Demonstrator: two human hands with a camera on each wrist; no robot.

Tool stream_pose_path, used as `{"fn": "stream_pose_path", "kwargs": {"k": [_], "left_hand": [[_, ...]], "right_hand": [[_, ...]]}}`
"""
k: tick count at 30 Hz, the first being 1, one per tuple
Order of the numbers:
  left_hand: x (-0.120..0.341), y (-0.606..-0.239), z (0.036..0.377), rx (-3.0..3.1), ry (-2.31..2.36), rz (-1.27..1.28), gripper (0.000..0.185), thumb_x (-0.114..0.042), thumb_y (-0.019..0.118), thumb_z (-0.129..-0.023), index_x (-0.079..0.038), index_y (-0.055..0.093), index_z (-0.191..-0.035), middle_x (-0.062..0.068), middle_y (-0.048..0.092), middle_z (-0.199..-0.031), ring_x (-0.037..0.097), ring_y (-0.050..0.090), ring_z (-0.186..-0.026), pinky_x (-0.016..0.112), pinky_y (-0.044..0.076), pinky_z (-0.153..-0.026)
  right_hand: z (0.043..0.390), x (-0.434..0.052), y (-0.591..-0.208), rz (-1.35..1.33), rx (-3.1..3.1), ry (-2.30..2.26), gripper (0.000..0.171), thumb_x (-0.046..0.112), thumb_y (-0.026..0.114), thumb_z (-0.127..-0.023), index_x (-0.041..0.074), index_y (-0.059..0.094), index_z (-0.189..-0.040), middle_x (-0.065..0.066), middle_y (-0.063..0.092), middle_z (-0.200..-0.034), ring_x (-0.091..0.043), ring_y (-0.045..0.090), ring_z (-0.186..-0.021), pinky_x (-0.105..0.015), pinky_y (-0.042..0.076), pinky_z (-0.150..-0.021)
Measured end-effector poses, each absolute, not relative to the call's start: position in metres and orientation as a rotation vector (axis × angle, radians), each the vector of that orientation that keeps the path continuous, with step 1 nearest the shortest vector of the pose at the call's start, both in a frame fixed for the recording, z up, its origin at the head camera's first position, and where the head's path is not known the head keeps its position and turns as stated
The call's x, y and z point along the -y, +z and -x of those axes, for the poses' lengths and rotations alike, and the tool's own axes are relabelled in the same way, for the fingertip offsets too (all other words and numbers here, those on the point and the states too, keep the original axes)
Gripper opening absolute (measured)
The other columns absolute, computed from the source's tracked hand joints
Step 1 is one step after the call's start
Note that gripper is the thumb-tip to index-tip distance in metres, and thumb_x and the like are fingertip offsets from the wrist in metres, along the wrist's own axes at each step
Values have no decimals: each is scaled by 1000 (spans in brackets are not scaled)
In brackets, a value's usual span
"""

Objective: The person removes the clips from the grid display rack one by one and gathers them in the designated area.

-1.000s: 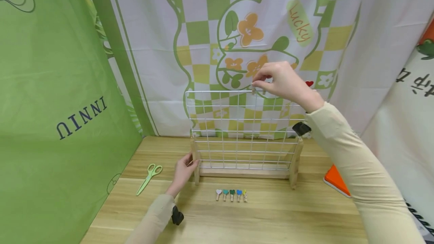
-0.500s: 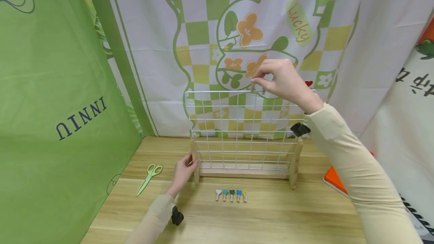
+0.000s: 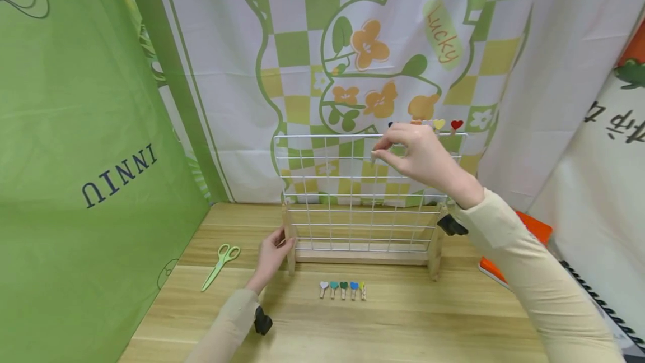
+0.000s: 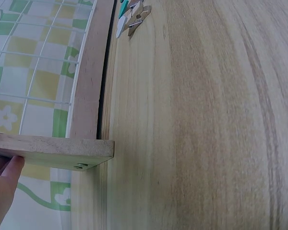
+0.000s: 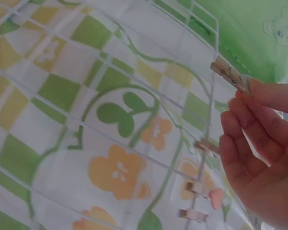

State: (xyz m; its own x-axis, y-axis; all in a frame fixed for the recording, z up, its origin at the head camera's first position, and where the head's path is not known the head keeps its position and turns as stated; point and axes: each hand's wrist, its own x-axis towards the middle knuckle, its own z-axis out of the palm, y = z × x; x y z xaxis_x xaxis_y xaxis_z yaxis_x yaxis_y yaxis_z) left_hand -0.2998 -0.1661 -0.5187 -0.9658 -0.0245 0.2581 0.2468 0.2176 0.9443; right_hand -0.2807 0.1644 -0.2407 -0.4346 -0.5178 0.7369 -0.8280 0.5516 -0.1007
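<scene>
A white wire grid [image 3: 351,177] stands upright in a wooden base [image 3: 363,256]. My left hand [image 3: 273,254] grips the base's left upright [image 4: 53,148], thumb and fingers on either side. In front of the grid's upper part, my right hand [image 3: 425,158] pinches a small wooden clothespin [image 5: 230,75] by its end. The clothespin's free end overlaps a wire in the right wrist view; whether they touch I cannot tell. Several heart-topped clothespins, among them a red one [image 3: 457,125] and a yellow one [image 3: 439,124], sit on the top wire, some partly behind my right hand.
On the wooden table [image 3: 403,324], a row of heart clothespins [image 3: 344,290] lies before the base. Light green scissors [image 3: 220,266] lie at left. An orange object [image 3: 536,228] and another orange-and-white one [image 3: 494,272] are at right, partly behind my sleeve. Printed cloth hangs behind.
My right hand has come down from the top wire with the clothespin still pinched. More heart clothespins on the wire now show. My left hand stays on the upright.
</scene>
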Motion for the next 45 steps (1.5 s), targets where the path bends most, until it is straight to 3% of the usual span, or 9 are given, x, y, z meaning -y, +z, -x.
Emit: {"fn": "stream_pose_path", "kwargs": {"k": [3, 7, 14, 24, 33, 45], "left_hand": [[167, -520, 300, 2270, -1833, 209, 45, 3, 64, -91, 16, 51, -133, 36, 57, -131, 48, 55, -126, 47, 53, -104], [167, -520, 300, 2274, -1828, 208, 45, 3, 64, -92, 18, 50, -132, 37, 56, -131, 49, 55, -126, 48, 53, -103], [166, -519, 300, 2267, -1840, 211, 45, 3, 65, -91, 17, 51, -132, 37, 57, -130, 49, 55, -125, 47, 53, -103], [167, -523, 303, 2277, -1830, 227, 45, 3, 65, -91, 16, 52, -132, 36, 57, -130, 49, 55, -125, 45, 53, -103], [167, -523, 303, 2263, -1831, 226, 46, 3, 65, -91, 16, 51, -133, 36, 57, -130, 48, 55, -125, 46, 53, -103], [163, -514, 298, 2267, -1809, 210, 44, 8, 62, -91, 20, 49, -132, 39, 56, -129, 50, 55, -124, 52, 51, -104]], "right_hand": [[279, -164, -265, -1115, 2125, 610, 7, 2, 79, -81, 6, 74, -82, -4, 72, -79, -15, 67, -72, -26, 56, -61], [278, -162, -306, -1162, 2182, 643, 9, 0, 79, -79, 6, 73, -81, -3, 72, -76, -12, 66, -68, -23, 56, -56], [271, -162, -377, -1184, 2435, 722, 1, 7, 76, -85, 7, 75, -85, 0, 71, -79, -10, 67, -71, -29, 62, -63], [264, -165, -460, -1251, 2561, 828, 5, 3, 75, -85, 6, 74, -81, -3, 73, -76, -4, 65, -65, -17, 59, -59], [260, -172, -496, -1162, 2817, 969, 6, 10, 73, -88, 5, 75, -86, -3, 74, -80, 1, 60, -67, -12, 54, -60], [263, -173, -514, -1141, 2869, 1077, 9, 12, 71, -90, 4, 76, -88, -5, 75, -80, 0, 57, -63, -12, 50, -57]]}}
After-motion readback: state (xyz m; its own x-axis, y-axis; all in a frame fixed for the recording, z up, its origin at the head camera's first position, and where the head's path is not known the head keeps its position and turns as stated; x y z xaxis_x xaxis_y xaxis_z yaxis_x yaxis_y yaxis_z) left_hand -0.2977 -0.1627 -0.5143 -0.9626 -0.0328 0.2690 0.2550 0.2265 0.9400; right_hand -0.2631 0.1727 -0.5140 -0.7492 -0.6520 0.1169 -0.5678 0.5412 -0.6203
